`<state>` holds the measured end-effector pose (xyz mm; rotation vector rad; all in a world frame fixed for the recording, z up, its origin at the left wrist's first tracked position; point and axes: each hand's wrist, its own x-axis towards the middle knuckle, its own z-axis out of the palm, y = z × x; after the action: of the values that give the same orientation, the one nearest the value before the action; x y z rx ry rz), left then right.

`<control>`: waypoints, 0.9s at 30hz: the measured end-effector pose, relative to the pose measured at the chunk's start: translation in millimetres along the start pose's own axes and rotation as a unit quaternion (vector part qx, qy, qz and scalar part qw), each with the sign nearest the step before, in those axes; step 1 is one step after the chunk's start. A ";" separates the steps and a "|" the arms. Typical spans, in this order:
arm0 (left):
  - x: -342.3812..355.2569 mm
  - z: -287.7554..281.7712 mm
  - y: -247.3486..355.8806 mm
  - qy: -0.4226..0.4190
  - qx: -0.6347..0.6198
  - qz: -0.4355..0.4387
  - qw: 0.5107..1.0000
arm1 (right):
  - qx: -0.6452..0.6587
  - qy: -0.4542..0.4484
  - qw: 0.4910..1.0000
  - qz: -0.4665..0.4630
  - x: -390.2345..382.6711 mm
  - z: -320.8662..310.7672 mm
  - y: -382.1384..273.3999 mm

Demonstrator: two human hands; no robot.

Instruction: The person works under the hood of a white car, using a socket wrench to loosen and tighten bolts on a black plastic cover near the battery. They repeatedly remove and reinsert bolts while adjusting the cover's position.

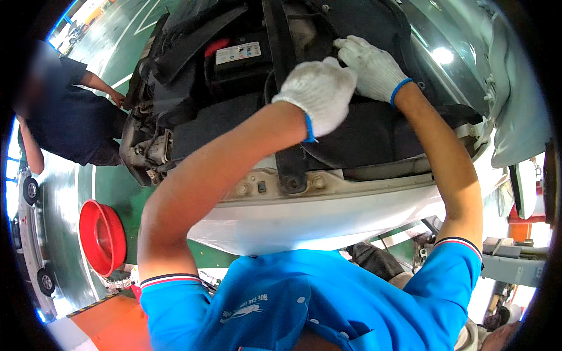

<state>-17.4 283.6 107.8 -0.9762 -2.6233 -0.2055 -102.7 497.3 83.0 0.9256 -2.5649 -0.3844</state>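
Observation:
Both my hands wear white knit gloves over an open engine bay with black plastic covers (374, 134). My left hand (316, 96) is curled, right of a black strut (278, 52), its fingertips hidden beside my other hand. My right hand (372, 70) sits just beyond it, fingers bent at the dark trim; what either grips, if anything, I cannot make out. A battery with a pale label (237, 52) and a red terminal cap (215, 48) lies to their left. The white front panel (316, 225) runs below my forearms.
A co-worker in dark clothes (70, 123) stands at the left beside the car. A red basin (101, 219) sits on the green floor, near an orange surface (111, 324). Another car (32, 234) is at far left. The car's fender (509, 105) and grey equipment (509, 263) are at right.

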 end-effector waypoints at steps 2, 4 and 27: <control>0.1 9.3 -25.3 0.026 0.058 0.021 0.998 | -0.003 -0.010 1.000 0.002 0.9 -6.3 -7.0; 0.3 19.9 -49.3 0.088 0.050 0.072 0.992 | 0.008 -0.018 1.000 0.009 0.2 -12.7 -12.7; -5.6 15.0 -45.1 0.085 0.069 0.095 0.989 | 0.002 -0.039 0.999 0.025 1.6 -16.2 -13.7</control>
<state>-46.9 249.9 90.9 -1.0996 -2.3397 -0.0570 -89.1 484.0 92.6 0.8635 -2.6548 -0.4085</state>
